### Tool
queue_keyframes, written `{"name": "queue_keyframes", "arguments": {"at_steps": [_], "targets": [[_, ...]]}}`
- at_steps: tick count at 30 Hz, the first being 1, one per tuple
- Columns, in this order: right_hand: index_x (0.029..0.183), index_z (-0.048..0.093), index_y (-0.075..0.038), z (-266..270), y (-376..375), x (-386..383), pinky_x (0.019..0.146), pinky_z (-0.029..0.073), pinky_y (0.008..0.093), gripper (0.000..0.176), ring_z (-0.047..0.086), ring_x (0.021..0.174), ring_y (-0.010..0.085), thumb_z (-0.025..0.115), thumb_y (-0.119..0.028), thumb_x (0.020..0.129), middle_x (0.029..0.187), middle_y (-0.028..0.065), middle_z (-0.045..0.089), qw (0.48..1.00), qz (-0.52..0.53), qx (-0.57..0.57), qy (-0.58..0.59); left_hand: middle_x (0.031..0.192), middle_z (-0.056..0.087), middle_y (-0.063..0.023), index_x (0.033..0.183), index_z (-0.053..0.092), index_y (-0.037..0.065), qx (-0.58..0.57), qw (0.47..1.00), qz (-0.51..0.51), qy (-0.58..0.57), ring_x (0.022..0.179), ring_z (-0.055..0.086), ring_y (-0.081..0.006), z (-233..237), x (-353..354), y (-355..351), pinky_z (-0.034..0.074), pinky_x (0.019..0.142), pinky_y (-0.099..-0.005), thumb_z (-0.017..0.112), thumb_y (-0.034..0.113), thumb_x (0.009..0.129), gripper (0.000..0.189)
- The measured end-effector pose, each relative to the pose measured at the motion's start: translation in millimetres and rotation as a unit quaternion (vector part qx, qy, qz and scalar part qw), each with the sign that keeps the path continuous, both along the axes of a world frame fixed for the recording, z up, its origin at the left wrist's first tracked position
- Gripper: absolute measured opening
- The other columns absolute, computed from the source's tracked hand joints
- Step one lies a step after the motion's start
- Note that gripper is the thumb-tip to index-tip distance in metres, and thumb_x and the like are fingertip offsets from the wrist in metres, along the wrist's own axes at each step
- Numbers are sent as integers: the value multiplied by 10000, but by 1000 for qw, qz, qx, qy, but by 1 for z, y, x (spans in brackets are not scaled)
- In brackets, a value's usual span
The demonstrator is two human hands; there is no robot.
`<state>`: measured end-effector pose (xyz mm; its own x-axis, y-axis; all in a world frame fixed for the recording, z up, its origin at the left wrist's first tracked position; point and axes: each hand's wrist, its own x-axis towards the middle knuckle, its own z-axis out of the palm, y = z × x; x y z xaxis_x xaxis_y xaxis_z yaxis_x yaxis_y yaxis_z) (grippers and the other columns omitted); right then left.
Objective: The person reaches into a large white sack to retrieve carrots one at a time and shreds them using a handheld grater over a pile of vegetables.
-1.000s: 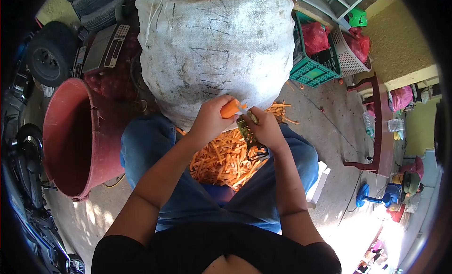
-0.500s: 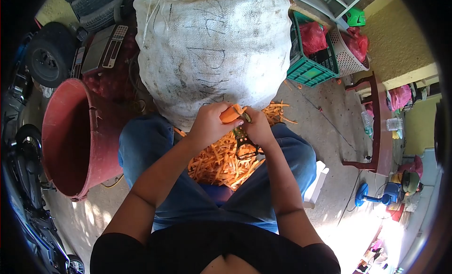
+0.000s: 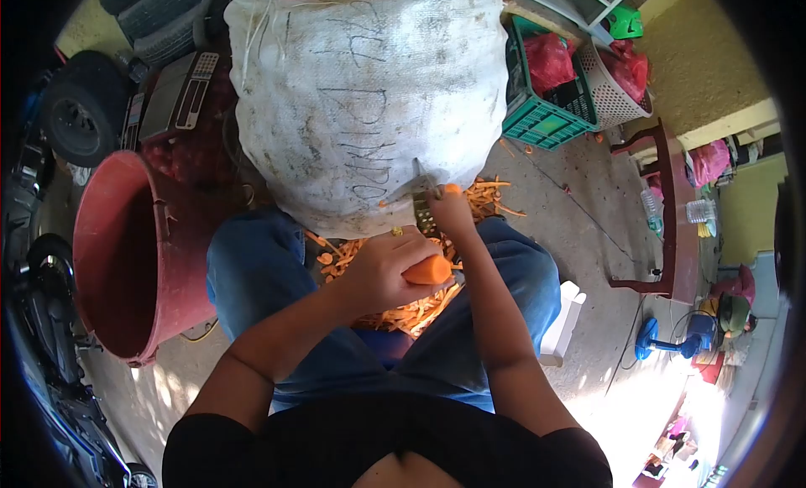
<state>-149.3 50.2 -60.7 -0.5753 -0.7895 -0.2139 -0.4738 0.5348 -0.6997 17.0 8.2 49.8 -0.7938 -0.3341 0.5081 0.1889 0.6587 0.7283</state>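
Note:
My left hand (image 3: 382,268) is closed round a thick peeled carrot (image 3: 429,271), its blunt end pointing right between thumb and fingers. My right hand (image 3: 450,211), just above and to the right, grips a bladed tool (image 3: 425,176); its narrow metal tip points up toward the sack. A greenish spotted, perforated piece (image 3: 425,214) shows beside the right fingers, and I cannot tell whether it belongs to that tool. A small orange carrot piece (image 3: 453,188) sits at the top of this hand. Below both hands, between my knees, lies a heap of carrot peelings (image 3: 411,318).
A big white woven sack (image 3: 369,93) stands in front of me. At left are a red tub (image 3: 185,261), a scale (image 3: 176,98) and tyres (image 3: 77,110). A green crate (image 3: 550,131), a white basket (image 3: 617,102) and a wooden frame (image 3: 670,219) stand on the right.
My hands have drawn apart: the left came down toward me with the carrot, the right stayed higher with the bladed tool, whose tip now points up. The view has shifted slightly.

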Motion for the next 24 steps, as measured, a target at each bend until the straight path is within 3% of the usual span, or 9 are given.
{"name": "queue_keyframes", "arguments": {"at_steps": [3,5,6,8,13,17,19,20,24], "targets": [[861,544,14,-9,2,3,633,440,365,271,562,726,325,503,-229,749,741,218,562,997,37,2,-63,730,500,-58,827,554,72,34,995,-59,75,695,509,-223,-5,-6,-13,403,648,-344,722,214,573,336],[895,533,-2,-15,4,17,644,445,318,268,573,739,232,526,-228,751,784,150,583,975,171,-29,-137,815,483,-62,872,568,99,-2,1000,-17,22,763,501,-206,-3,-6,-21,393,693,-336,726,199,562,362],[895,533,-2,-24,5,27,644,445,319,268,573,739,232,526,-228,751,784,150,583,975,171,-31,-136,875,467,-70,898,573,110,19,1000,-22,0,804,494,-206,-10,-6,-22,401,695,-317,721,168,565,369],[925,521,-24,-44,4,48,662,438,271,242,544,773,146,542,-186,746,861,75,568,835,75,-288,-463,873,471,-72,899,570,99,37,999,-9,2,801,497,-209,-14,-7,-23,407,690,-313,718,155,564,370],[941,520,-10,16,-2,48,674,427,242,204,530,778,126,491,-102,761,890,70,552,805,9,-265,-531,859,514,-85,886,554,42,24,994,108,-8,762,527,-217,-25,-8,-32,431,643,-292,702,106,599,328],[887,542,15,21,-3,24,597,432,262,178,545,700,139,465,-57,743,772,86,581,878,-57,-258,-399,877,521,-106,954,506,20,103,981,113,-118,773,542,-210,-36,-11,-36,443,648,-272,671,112,646,361],[886,536,20,29,-5,25,541,423,288,191,547,624,147,473,-67,729,671,120,573,960,-35,-219,-174,872,519,-120,981,479,3,96,982,103,-126,754,545,-219,-39,-11,-37,439,623,-290,655,101,652,385],[838,528,14,35,-2,27,512,410,339,157,556,559,228,481,-68,713,603,181,537,968,-14,-228,-103,850,519,-140,948,477,-2,130,972,110,-163,757,536,-251,-38,-11,-36,428,637,-311,641,88,637,363],[756,508,9,54,2,27,507,401,380,112,535,573,333,510,-97,718,607,210,519,987,17,-160,4,764,544,-173,906,488,-17,168,952,115,-228,725,552,-292,-40,-14,-40,422,629,-334,592,66,601,332]]}}
